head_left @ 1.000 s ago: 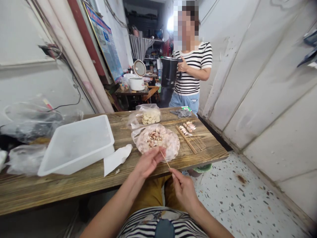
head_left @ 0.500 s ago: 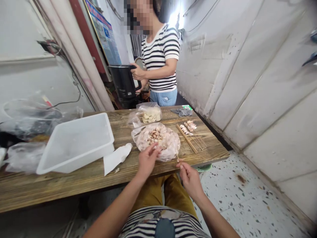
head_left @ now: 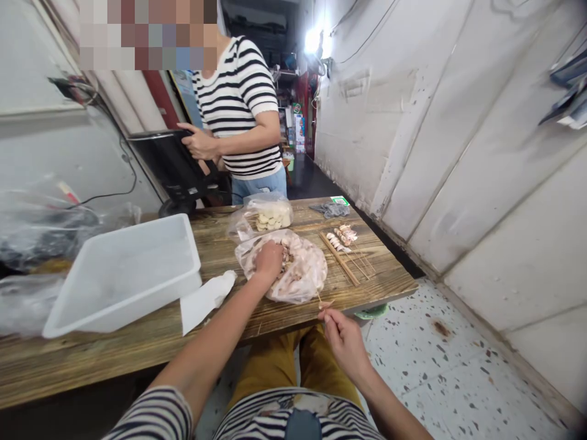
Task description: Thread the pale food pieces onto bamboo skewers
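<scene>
White walls [head_left: 458, 153] flank a wooden table [head_left: 389, 269], and beyond its far edge, at eleven o'clock from the garlic bag, a co-worker [head_left: 233, 104] holds a black kettle [head_left: 169, 162]. Directions below are also taken from the garlic bag [head_left: 302, 278], which sits near the table's front edge.

The left hand [head_left: 269, 258] is down inside the bag among the cloves [head_left: 288, 260]; its fingers are hidden, so I cannot tell whether they grip one. Between four and five o'clock, the right hand [head_left: 342, 336] pinches a thin stick [head_left: 319, 297] in its fingers. Something pale near the fingertips may be a clove, but it is too small to be sure.

Progress looks early. At two o'clock lies a small group of loaded skewers [head_left: 343, 236], cloves packed at their far ends: those appear finished. Just beside them, at three o'clock, what look like bare sticks [head_left: 339, 260] lie unused, and the bag remains well filled, so most of the threading seems left. At twelve, a second bag [head_left: 274, 217] holds pale slices. The white tub [head_left: 123, 275] stands at nine, the paper [head_left: 206, 299] at eight.
</scene>
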`<state>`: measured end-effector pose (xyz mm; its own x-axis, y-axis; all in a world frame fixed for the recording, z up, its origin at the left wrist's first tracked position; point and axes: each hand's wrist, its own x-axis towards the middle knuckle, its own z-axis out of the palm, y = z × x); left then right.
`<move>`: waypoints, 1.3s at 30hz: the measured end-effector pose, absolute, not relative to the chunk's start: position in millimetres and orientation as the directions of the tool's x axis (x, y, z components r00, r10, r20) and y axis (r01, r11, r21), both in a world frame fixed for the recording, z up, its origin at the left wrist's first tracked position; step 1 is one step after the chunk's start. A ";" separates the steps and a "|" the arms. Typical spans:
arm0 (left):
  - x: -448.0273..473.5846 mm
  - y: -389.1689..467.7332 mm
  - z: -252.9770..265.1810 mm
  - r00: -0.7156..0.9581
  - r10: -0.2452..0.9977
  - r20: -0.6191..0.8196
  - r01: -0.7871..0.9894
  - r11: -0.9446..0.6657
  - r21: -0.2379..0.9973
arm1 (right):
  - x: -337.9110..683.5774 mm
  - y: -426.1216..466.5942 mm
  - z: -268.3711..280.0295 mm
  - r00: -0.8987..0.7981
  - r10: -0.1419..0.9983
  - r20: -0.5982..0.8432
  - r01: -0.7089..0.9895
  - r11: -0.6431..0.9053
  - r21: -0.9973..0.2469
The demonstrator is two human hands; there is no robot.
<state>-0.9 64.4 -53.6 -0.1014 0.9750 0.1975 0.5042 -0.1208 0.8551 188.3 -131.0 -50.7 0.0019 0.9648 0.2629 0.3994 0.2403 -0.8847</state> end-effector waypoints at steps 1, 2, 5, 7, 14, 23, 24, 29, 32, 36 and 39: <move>-1.4 65.2 -52.6 -0.098 0.977 0.190 0.501 -0.117 0.857 | 188.2 -131.3 -51.1 -0.001 0.966 0.260 0.400 0.238 -0.885; -2.5 65.0 -51.0 -0.094 0.978 0.184 0.492 -0.115 0.863 | 188.0 -131.5 -51.9 -0.004 0.967 0.253 0.398 0.234 -0.887; -6.5 58.4 -45.5 -0.086 0.982 0.168 0.425 -0.117 0.898 | 186.7 -131.7 -54.6 -0.018 0.971 0.237 0.384 0.225 -0.895; -7.5 48.4 -43.5 -0.086 0.986 0.142 0.342 -0.105 0.934 | 185.3 -131.7 -55.3 -0.029 0.971 0.237 0.383 0.229 -0.895; -3.1 -2.3 -44.4 -0.064 0.996 -0.066 -0.150 0.056 0.987 | 178.3 -132.0 -51.8 -0.149 0.956 0.252 0.421 0.293 -0.858; -9.8 -20.5 -37.9 0.056 0.963 -0.262 -0.596 0.243 0.765 | 174.0 -136.8 -49.9 -0.200 0.946 0.254 0.411 0.317 -0.855; -9.8 -20.4 -38.2 0.050 0.960 -0.274 -0.603 0.248 0.758 | 173.9 -137.8 -49.8 -0.209 0.946 0.249 0.414 0.316 -0.854; -8.2 -22.1 -37.4 0.048 0.948 -0.316 -0.607 0.279 0.744 | 173.7 -139.9 -50.3 -0.221 0.951 0.216 0.454 0.296 -0.840; -7.6 -24.7 -34.2 0.058 0.956 -0.287 -0.629 0.258 0.733 | 173.5 -138.6 -49.9 -0.217 0.953 0.211 0.458 0.290 -0.840; -8.3 -26.8 -32.7 0.066 0.967 -0.245 -0.655 0.228 0.720 | 173.5 -138.4 -47.7 -0.202 0.957 0.206 0.451 0.278 -0.848; -9.8 -26.6 -34.7 0.057 0.964 -0.260 -0.670 0.230 0.706 | 173.9 -140.1 -44.3 -0.202 0.960 0.196 0.454 0.269 -0.849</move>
